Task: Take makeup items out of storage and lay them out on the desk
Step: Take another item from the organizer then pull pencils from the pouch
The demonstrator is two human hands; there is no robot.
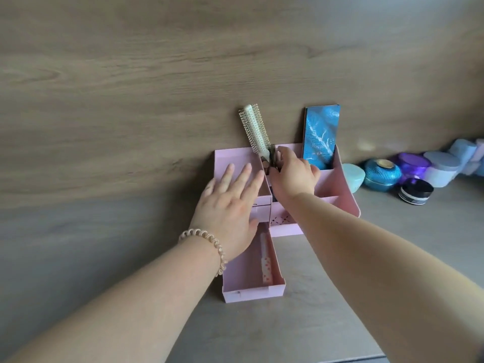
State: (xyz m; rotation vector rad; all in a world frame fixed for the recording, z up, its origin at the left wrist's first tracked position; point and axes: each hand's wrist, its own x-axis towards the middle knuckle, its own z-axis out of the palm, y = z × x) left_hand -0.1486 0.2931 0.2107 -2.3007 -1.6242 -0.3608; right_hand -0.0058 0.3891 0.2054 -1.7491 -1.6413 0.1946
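Note:
A pink plastic organizer stands on the desk against the wooden wall. Its lower drawer is pulled out and holds a pink dotted stick. A round hairbrush leans upright in a middle slot. A blue patterned palette stands in the back right compartment. My left hand lies flat, fingers apart, on the organizer's left top. My right hand reaches into the middle compartment and closes its fingers around small dark items beside the brush handle; what they are is hidden.
Right of the organizer, along the wall, sit a pale teal container, a ribbed blue jar, a black jar, a purple jar and pale lilac tubs. Grey desk surface stretches in front of the drawer.

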